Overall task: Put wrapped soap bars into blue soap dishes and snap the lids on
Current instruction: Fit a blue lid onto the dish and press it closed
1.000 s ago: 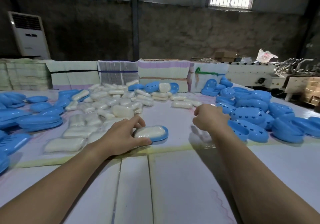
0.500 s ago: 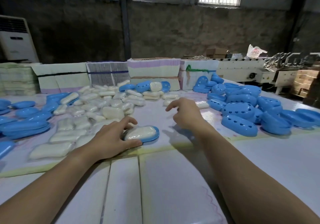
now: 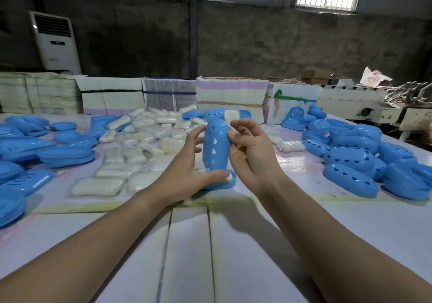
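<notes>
Fingers [image 3: 194,136] of the left hand [image 3: 184,174] spread loosely against the left side of a blue perforated lid [image 3: 214,146] that stands nearly upright on its lower end, while the thumb presses down at the near edge of the blue soap dish [image 3: 224,184] beneath it; fingers [image 3: 243,127] of the right hand [image 3: 252,153] curl half open and touch the lid's right side, so the lid is pinched lightly between the two hands rather than gripped in a fist; the white table [image 3: 233,244] carries everything, its near part made of pale boards; along its far edge stand stacked bundles of flat cartons [image 3: 231,92], and behind them at left a white floor air conditioner [image 3: 56,43] against the dark wall; a big heap of blue lids [image 3: 350,150] with heart-shaped holes lies at right, well apart from the hands; stacks of blue dish bases [image 3: 65,153] lie at left; between them, just left of the left hand, spreads a pile of wrapped soap bars [image 3: 131,153]; one more wrapped bar [image 3: 292,146] lies alone to the right of the right hand; the dish under the lid rests on the table near the middle, and a sliver of white wrapped soap [image 3: 231,176] shows in it beside the thumb.
</notes>
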